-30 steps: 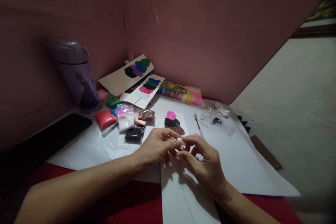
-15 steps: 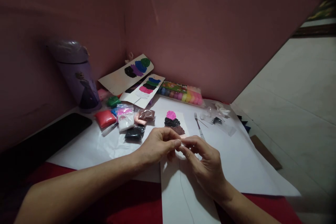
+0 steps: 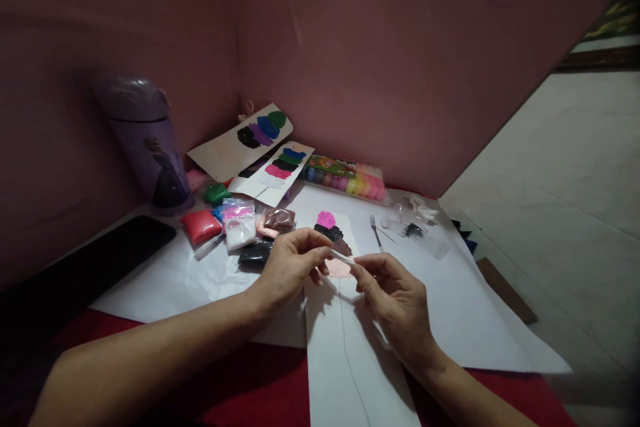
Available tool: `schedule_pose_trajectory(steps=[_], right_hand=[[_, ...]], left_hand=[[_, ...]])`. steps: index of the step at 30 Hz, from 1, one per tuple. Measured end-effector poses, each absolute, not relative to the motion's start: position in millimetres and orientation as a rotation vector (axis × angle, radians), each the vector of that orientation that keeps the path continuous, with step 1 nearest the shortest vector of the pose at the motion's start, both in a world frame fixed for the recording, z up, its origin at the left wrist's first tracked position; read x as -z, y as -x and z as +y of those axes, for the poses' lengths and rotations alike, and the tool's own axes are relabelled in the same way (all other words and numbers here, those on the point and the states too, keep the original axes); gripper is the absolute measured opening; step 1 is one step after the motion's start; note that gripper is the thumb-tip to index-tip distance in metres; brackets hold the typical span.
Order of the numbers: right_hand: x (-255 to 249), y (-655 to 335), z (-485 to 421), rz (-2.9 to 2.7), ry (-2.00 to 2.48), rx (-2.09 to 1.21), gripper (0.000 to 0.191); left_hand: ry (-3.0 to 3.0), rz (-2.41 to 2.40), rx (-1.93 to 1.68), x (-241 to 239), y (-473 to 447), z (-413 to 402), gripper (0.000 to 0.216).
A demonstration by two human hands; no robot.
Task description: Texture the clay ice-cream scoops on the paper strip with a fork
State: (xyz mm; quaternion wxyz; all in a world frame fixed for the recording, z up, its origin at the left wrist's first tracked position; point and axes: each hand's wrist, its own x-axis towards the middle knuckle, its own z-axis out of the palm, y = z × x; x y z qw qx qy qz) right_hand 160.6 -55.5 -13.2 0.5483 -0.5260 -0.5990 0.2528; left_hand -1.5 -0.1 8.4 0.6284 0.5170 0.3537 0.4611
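Note:
A thin roll of white modelling clay (image 3: 342, 256) stretches between my two hands, above a long white card (image 3: 333, 347). My left hand (image 3: 290, 270) pinches its left end between thumb and fingers. The right end sits in the pinch of my right hand (image 3: 395, 300). On the card below, textured clay patches run downward: bright pink (image 3: 327, 219), black (image 3: 325, 233), brown (image 3: 344, 247) and peach (image 3: 340, 269). A pencil line (image 3: 346, 347) continues from the peach patch toward me. My fingers partly cover the patches' edges.
Left of the card lie wrapped clay packets, among them red (image 3: 200, 227), white (image 3: 241, 233) and black (image 3: 255, 255). A small fork (image 3: 374, 227) is to the right, near clear plastic scraps (image 3: 425, 240). Behind are decorated cards (image 3: 273, 190), a clay pack (image 3: 345, 177) and a purple tumbler (image 3: 145, 147).
My hands have drawn apart, with the right shifting right and slightly down. The white clay now shows as a thin roll between them, and the peach patch is more exposed.

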Motion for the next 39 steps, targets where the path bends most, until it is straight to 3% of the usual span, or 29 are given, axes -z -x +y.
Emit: schedule_pose_trajectory(steps=[10, 14, 22, 39], right_hand=[[10.4, -158.0, -56.3, -1.448, 1.14, -0.806, 0.015], [11.4, -159.4, -57.4, -1.574, 1.115, -0.657, 0.012], [9.7, -158.6, -57.1, -1.628, 1.12, -0.526, 0.012], [6.2, -157.1, -59.1, -1.654, 1.098, -0.558, 0.008]], left_hand=[[-1.222, 0.668, -0.847, -11.0, 1.5, -5.6, 0.027], [-1.195, 0.652, -0.811, -7.8, 1.4, -5.0, 0.041], [-1.27, 0.731, -0.764, -10.8, 0.6, -5.3, 0.026], [-1.288, 0.688, -0.798, -12.4, 1.2, -7.1, 0.026]])
